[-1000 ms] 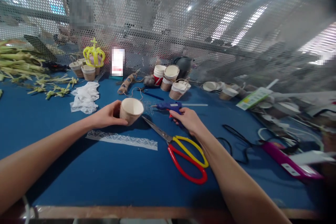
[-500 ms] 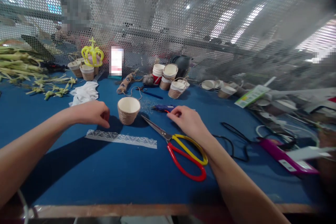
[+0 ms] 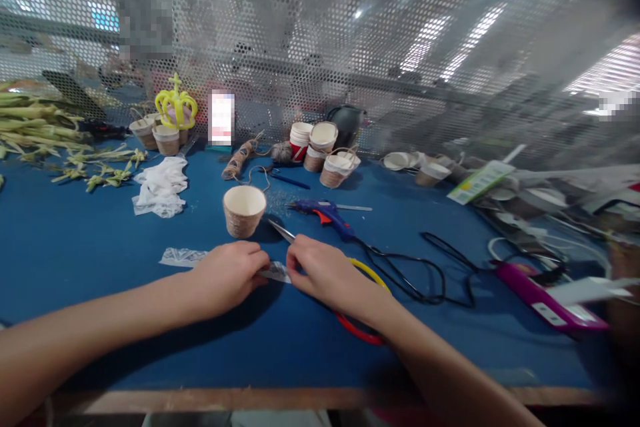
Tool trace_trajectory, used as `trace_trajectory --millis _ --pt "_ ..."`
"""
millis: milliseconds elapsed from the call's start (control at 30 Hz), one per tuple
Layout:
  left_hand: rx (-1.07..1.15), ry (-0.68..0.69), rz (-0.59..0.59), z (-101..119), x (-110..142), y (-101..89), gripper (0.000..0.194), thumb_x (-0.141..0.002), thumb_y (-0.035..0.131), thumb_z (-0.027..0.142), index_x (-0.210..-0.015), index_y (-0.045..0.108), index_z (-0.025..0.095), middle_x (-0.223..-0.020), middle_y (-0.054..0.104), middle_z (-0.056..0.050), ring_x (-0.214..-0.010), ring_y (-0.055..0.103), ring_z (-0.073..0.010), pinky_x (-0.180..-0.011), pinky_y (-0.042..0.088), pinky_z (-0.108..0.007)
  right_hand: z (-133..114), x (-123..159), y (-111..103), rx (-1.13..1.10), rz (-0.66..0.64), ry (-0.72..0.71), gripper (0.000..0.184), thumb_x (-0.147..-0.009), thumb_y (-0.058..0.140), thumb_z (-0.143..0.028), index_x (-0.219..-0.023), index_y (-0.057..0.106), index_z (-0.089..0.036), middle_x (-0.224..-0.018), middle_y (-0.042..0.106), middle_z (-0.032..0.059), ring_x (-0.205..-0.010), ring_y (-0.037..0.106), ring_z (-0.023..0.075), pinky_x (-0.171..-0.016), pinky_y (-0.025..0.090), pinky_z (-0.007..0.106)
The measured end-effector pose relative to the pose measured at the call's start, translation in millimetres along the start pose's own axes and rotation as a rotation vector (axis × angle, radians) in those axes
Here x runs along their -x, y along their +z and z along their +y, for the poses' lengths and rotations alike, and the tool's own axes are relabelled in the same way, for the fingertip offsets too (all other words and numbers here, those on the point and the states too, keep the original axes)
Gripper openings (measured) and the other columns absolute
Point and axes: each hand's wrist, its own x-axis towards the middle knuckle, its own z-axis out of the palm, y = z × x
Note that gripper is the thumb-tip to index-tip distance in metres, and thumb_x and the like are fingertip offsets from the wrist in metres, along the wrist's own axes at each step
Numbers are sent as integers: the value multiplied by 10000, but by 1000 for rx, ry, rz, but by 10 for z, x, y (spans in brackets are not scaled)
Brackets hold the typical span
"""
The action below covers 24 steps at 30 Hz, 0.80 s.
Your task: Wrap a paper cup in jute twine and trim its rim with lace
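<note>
A strip of white lace ribbon (image 3: 183, 257) lies flat on the blue table, its middle hidden under my left hand (image 3: 230, 277). That hand's fingers are curled down and closed on the lace near its right part. My right hand (image 3: 320, 273) pinches the strip's right end between thumb and fingers. Beneath my right hand and wrist lie scissors (image 3: 371, 273) with one yellow and one red handle; only a blade tip and parts of the handles show. Just behind the lace stands a small twine-wrapped paper cup (image 3: 244, 213), upright.
A blue hot glue gun (image 3: 327, 212) lies behind my right hand, its black cord running right towards a purple power strip (image 3: 543, 297). White lace cloth (image 3: 161, 183) is heaped at left. More wrapped cups (image 3: 336, 170), a twine bundle (image 3: 240, 160) and a phone (image 3: 221, 119) stand along the mesh partition.
My right hand has left the glue gun and come down over the scissors to the lace's right end. My left hand has moved right and forward onto the strip, which has shifted slightly left.
</note>
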Motion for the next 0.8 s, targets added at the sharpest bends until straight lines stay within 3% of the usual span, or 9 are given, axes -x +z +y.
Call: trace_trajectory --millis 133,233,333,433,500,633,800 --pt "79 51 123 -24 -8 85 230 -830 497 240 -993 567 93 -953 626 -150 -888 581 -249 -768 462 -367 -36 60 -70 -202 46 -118 125 -716 524 -60 -679 532 -178 -653 570 -8 -565 496 106 -535 355 212" --pt "295 -28 72 -51 -5 2 365 -800 548 326 -1092 534 107 -974 635 -130 -865 588 -232 -747 459 -344 -58 106 -123 -330 27 -141 116 -716 531 -74 -674 525 -181 -604 562 -34 -518 480 84 -506 340 198" --pt "493 -112 -94 -85 -6 -100 276 -785 539 394 -852 599 133 -710 622 -32 -635 562 -158 -574 424 -253 -74 112 -141 -430 54 -142 100 -717 534 -91 -674 530 -182 -594 552 -43 -501 467 72 -502 355 189" --pt "632 -158 -175 -107 -1 -190 249 -772 541 372 -675 527 143 -551 501 37 -504 486 -102 -477 352 -197 -90 77 -134 -560 111 -59 70 -727 539 -117 -762 561 -173 -609 555 -37 -511 472 76 -505 387 190" --pt "609 -155 -135 -114 11 -266 215 -758 556 336 -665 508 148 -534 445 59 -471 437 -79 -454 312 -180 -103 43 -128 -645 143 12 93 -732 553 -146 -818 587 -160 -632 572 -21 -543 494 88 -520 409 199" --pt "322 -102 65 -147 50 -464 178 -764 542 287 -656 538 146 -532 441 53 -487 387 -74 -470 271 -182 -128 -35 -132 -745 200 93 66 -741 572 -212 -739 610 -159 -646 599 -2 -570 514 104 -541 427 221" --pt "133 -125 195 -252 73 -646 215 -791 502 300 -657 575 147 -533 490 32 -490 420 -82 -488 284 -192 -151 -159 -142 -706 285 51 76 -754 571 -230 -725 596 -164 -661 615 2 -583 524 109 -566 438 238"
